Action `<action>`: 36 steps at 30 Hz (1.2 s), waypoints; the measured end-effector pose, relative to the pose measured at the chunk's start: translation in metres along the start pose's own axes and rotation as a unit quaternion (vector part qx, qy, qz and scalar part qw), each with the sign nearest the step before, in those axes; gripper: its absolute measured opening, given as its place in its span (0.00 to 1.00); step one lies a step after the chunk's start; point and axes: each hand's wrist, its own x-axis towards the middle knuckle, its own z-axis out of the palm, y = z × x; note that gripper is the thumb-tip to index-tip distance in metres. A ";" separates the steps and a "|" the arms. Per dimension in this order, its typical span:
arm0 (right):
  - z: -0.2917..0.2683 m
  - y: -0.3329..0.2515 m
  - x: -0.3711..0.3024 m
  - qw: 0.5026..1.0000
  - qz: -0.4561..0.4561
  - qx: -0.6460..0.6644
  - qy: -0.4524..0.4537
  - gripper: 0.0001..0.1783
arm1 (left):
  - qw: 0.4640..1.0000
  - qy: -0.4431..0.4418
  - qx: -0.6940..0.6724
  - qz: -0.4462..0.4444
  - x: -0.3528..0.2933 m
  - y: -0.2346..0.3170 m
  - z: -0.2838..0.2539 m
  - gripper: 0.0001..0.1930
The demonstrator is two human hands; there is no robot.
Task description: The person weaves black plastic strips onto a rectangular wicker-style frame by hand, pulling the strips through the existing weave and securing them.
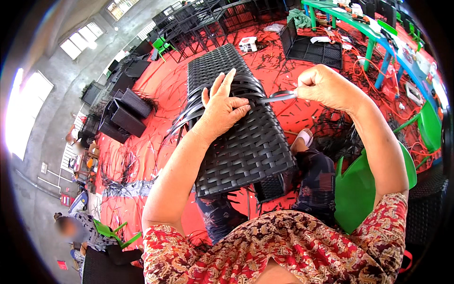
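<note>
A long black woven wicker piece (246,156) lies in front of me, its near end by my knees. Across its middle, several loose black strips bulge up and trail off the left side. My left hand (220,105) rests on the weave there, fingers spread, with its thumb and forefinger beside the row being woven. My right hand (326,87) is closed in a pinch, off the piece's right edge. It grips a flat black strip (279,98) that runs taut from the weave and loops back near the fingers.
Red sheeting (142,161) covers the floor, strewn with strip offcuts. A green chair (369,184) stands at my right. Green and blue tables (350,16) with tools and orange cords are at the far right. Woven pieces (124,116) stand at left; another person (90,229) sits at lower left.
</note>
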 end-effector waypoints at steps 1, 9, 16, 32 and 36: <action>-0.001 -0.001 0.001 1.000 0.010 -0.017 -0.001 0.15 | 1.000 -0.001 -0.003 -0.002 0.000 0.001 0.000 0.13; -0.003 -0.012 0.017 0.992 -0.023 -0.127 -0.014 0.15 | 1.000 -0.001 -0.004 0.003 0.001 0.000 0.001 0.12; -0.004 -0.051 0.030 0.977 -0.036 -0.204 -0.055 0.17 | 1.000 0.010 0.005 0.006 -0.001 0.001 0.003 0.12; 0.013 -0.008 0.029 0.987 -0.044 -0.152 -0.016 0.12 | 0.974 0.006 -0.219 -0.049 0.015 -0.004 0.004 0.09; 0.023 -0.016 0.033 0.901 -0.280 -0.283 0.174 0.06 | 0.914 -0.004 -0.402 -0.057 0.015 -0.012 0.005 0.05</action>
